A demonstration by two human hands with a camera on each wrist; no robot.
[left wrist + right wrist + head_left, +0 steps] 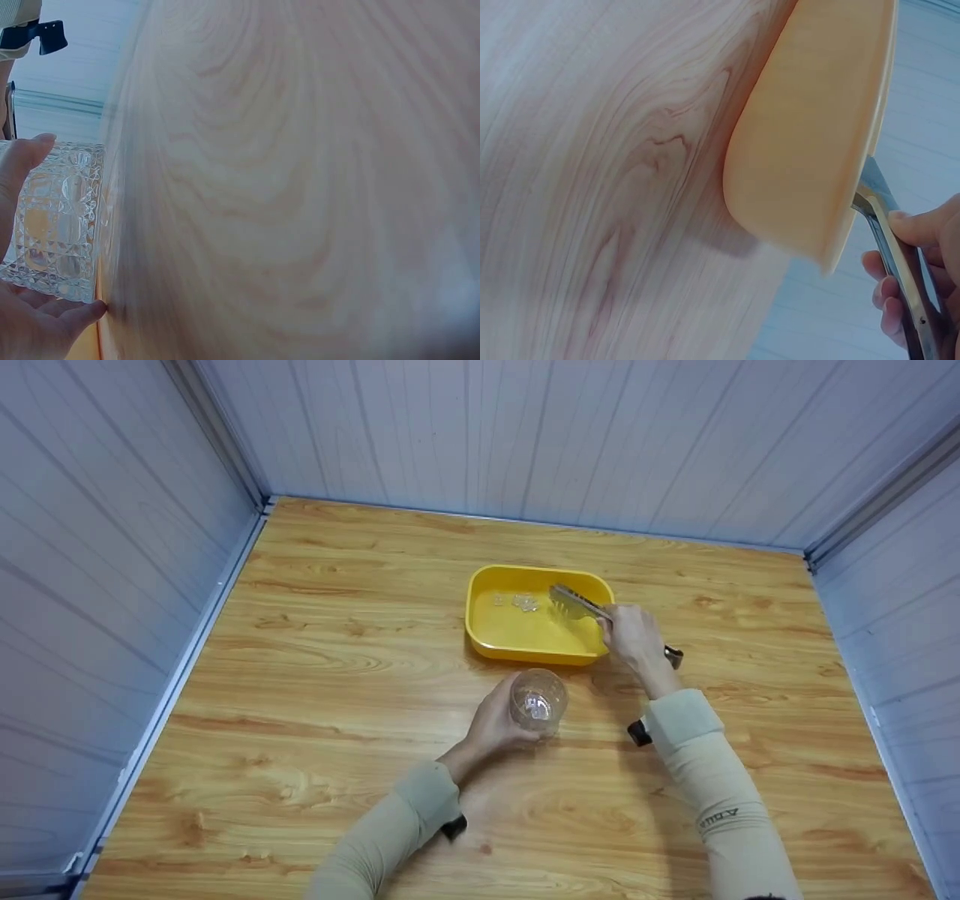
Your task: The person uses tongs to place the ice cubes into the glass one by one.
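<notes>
Inside tray (536,651) — tong tips (561,593); clear pieces (526,602)

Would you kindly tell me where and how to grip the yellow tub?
Probably pinch the yellow tub by its left rim, coming from the left: that raised edge is unobstructed, while the tongs and right hand crowd the right end.

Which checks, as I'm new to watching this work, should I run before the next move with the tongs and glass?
1. Glass held mouth up by the left hand: ok.
2. Tongs gripped by the right hand: ok.
3. Tongs reaching into the yellow tray: ok.
4. Clear pieces available in the tray: ok, several lie there.
5. Piece caught between the tongs: cannot tell.
6. What the glass contains: cannot tell; only glints show.
</notes>
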